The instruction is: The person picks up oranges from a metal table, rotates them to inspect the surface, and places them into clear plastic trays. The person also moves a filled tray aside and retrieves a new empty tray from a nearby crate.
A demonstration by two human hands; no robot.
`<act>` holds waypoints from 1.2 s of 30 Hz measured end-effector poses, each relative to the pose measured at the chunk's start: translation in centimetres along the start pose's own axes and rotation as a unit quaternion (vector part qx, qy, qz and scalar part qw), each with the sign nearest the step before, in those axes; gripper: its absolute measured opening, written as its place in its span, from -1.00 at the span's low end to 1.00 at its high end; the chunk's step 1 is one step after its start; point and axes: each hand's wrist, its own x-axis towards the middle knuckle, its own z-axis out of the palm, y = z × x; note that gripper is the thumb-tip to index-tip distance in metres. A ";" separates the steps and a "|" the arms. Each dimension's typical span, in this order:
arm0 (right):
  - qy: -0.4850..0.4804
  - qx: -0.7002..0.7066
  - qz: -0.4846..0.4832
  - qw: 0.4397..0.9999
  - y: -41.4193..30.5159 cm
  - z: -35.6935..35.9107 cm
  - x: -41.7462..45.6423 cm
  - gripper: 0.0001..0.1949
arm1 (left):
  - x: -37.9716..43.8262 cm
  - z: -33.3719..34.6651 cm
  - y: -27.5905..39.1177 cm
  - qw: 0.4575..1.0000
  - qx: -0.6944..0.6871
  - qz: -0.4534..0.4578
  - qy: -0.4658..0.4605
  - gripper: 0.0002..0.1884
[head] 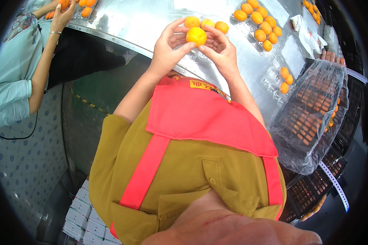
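Note:
Between the fingertips of both my hands is a round yellow-orange fruit [196, 36], held above a metal table [132, 27]. My left hand [171, 41] grips its left side, with the thumb at the lower edge. On the other side, my right hand [221, 46] has its thumb and fingertips against the fruit. Just beyond it sits a row of three similar fruits, the left fruit [191, 21], the middle fruit [207, 23] and the right fruit [221, 27]. A clear plastic tray [199, 56] shows partly below my hands; the rest is hidden.
To the right stand a filled clear clamshell [254, 32] and a partly filled one [270, 76]. A black crate lined with clear plastic [309, 107] borders the table. At upper left, a co-worker's hand [63, 18] handles fruit. White boxes [79, 211] are stacked behind me.

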 end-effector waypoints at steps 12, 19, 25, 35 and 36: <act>0.021 -0.038 0.039 0.998 -0.3 -1.8 0.3 -0.65 | 1.1 -0.7 -1.3 0.943 -0.259 -0.203 -0.040 -0.57; -0.100 -0.145 -0.053 0.983 -1.7 -1.2 0.8 -0.46 | 1.4 -0.7 -1.3 0.935 -0.248 -0.249 -0.056 -0.55; -0.088 -0.134 -0.017 0.987 -1.9 -0.7 0.8 -0.41 | 1.5 -0.8 -1.8 0.934 -0.245 -0.256 -0.050 -0.58; 0.009 -0.278 -0.117 0.953 -1.3 -0.2 0.4 -0.38 | 1.2 0.1 -0.9 0.957 -0.203 -0.185 -0.091 -0.51; 0.013 -0.287 -0.130 0.949 -1.2 -0.1 0.4 -0.38 | 1.2 0.1 -0.9 0.958 -0.200 -0.184 -0.090 -0.51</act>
